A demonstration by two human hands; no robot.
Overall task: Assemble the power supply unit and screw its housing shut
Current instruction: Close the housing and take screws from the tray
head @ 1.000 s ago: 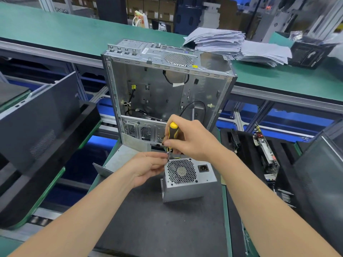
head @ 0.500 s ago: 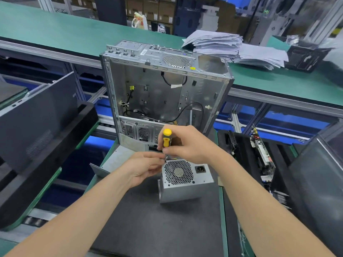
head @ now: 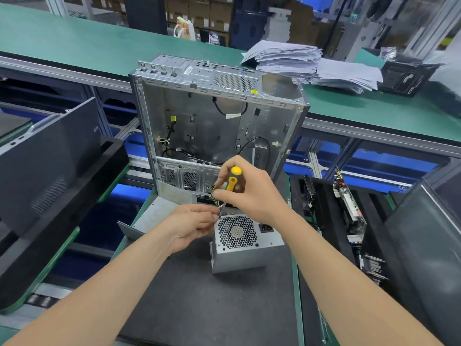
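Screwing step on PSU (head: 247, 245): my R hand (head: 252, 193) grips screwdriver (head: 233, 179) at its top-left corner; L hand (head: 192, 226) curled by the tip, can't tell what it holds. Next, prob: seat tip square, turn.

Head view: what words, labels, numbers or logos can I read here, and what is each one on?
Nothing reads clearly.
White label on top of the computer case: too small.
Yellow sticker on the same case: too small.
White lettering on the black box: blurred.
Logo on the dark side panel: blurred.
Labels on the cardboard boxes: blurred.
No text shows on the power supply unit.
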